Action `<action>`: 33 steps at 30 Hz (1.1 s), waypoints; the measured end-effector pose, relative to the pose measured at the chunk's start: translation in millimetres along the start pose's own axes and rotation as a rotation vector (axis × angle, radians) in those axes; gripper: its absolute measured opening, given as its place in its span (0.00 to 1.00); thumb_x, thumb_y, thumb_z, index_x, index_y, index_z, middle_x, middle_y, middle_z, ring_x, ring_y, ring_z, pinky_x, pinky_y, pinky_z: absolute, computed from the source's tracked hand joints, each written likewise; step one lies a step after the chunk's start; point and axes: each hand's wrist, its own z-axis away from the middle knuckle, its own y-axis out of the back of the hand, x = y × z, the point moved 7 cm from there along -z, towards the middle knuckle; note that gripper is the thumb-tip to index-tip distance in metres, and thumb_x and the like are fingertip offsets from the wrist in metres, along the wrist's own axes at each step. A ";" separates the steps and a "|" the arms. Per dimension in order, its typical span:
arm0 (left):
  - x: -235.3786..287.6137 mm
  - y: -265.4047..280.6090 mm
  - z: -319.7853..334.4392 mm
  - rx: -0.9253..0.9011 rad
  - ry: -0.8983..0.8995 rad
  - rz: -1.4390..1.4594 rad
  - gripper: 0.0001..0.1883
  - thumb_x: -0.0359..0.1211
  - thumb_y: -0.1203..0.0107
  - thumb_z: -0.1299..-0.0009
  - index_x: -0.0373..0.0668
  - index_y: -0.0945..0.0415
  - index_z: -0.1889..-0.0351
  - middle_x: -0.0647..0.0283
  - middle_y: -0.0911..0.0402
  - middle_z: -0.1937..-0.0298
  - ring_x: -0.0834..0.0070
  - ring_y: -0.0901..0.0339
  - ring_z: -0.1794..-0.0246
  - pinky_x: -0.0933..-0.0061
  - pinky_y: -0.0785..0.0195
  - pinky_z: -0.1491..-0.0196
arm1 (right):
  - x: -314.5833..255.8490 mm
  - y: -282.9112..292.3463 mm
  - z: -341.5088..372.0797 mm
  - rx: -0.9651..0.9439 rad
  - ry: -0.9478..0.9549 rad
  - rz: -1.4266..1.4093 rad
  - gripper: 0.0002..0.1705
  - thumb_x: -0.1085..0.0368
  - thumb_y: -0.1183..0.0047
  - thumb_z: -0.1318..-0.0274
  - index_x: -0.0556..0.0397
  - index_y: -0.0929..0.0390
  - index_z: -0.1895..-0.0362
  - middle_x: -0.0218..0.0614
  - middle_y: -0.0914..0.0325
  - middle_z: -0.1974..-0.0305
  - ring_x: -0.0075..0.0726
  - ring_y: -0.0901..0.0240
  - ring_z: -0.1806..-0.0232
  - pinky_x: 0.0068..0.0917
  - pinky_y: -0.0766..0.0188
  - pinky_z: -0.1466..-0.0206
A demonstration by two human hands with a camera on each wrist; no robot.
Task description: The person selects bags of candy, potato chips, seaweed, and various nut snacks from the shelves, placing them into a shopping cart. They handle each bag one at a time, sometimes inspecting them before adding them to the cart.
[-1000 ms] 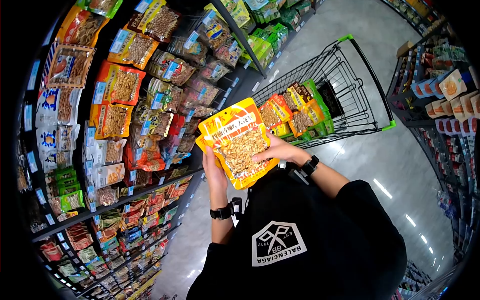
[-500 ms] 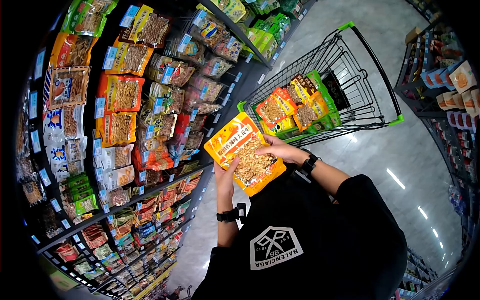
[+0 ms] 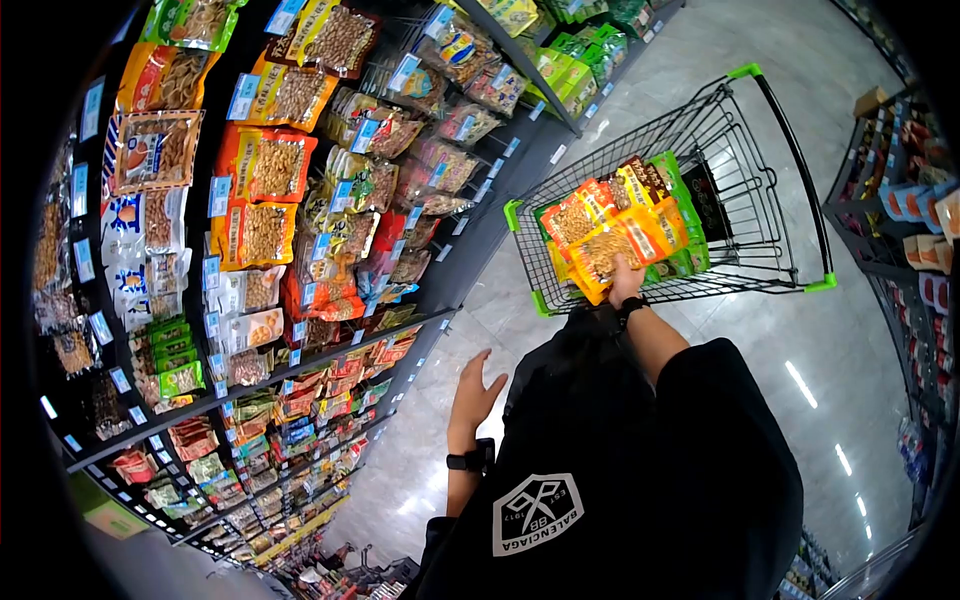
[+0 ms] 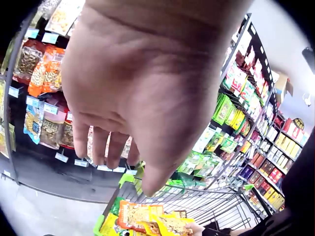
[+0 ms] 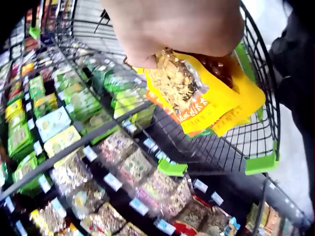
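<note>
My right hand (image 3: pixel 627 281) grips yellow-and-orange bags of peanuts (image 3: pixel 603 256) by one edge, thumb on the front. They are low over the shopping cart (image 3: pixel 540 302), overlapping the bags inside. In the right wrist view two yellow bag ends (image 5: pixel 216 105) fan out below the curled right hand (image 5: pixel 182 29). An orange bag of peanuts (image 3: pixel 570 213), a brown-and-yellow bag (image 3: pixel 645 180) and green bags (image 3: pixel 683 205) lie in the cart. My left hand (image 3: pixel 474 396) holds nothing, fingers extended and thumb apart, between the shelf and my body; its palm (image 4: pixel 142 83) fills much of the left wrist view.
A tall shelf (image 3: pixel 330 380) of hanging snack bags with blue price tags runs along the left. The cart's black handle (image 3: pixel 805 170) points away to the right. Another stocked shelf (image 3: pixel 890 230) stands at the far right, across the grey tiled floor (image 3: pixel 745 365).
The peanut bags, held in both hands before my chest, have moved right and forward over the cart in my right hand. My left hand has let go and stays behind.
</note>
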 end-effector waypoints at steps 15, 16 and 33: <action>-60.7 -8.6 42.9 -0.132 0.238 0.086 0.32 0.42 0.37 0.31 0.35 0.32 0.34 0.46 0.25 0.36 0.51 0.25 0.38 0.59 0.32 0.37 | 62.0 23.6 -9.2 -0.105 -0.059 0.127 0.35 0.74 0.36 0.47 0.51 0.36 0.35 0.35 0.24 0.43 0.39 0.25 0.45 0.38 0.28 0.42; -66.7 -6.3 44.7 -0.122 0.240 0.109 0.32 0.42 0.38 0.31 0.35 0.32 0.33 0.46 0.25 0.36 0.51 0.25 0.39 0.59 0.32 0.37 | 57.4 25.9 -2.9 0.004 0.027 0.164 0.35 0.70 0.34 0.48 0.54 0.34 0.36 0.38 0.22 0.45 0.41 0.24 0.47 0.39 0.27 0.43; -273.4 71.1 66.2 -0.115 0.081 0.062 0.30 0.46 0.42 0.30 0.44 0.31 0.33 0.45 0.25 0.37 0.47 0.29 0.36 0.55 0.35 0.35 | 176.9 -24.4 143.4 -0.627 0.528 2.263 0.37 0.47 0.38 0.54 0.36 0.25 0.36 0.41 0.28 0.35 0.67 0.45 0.29 0.61 0.63 0.23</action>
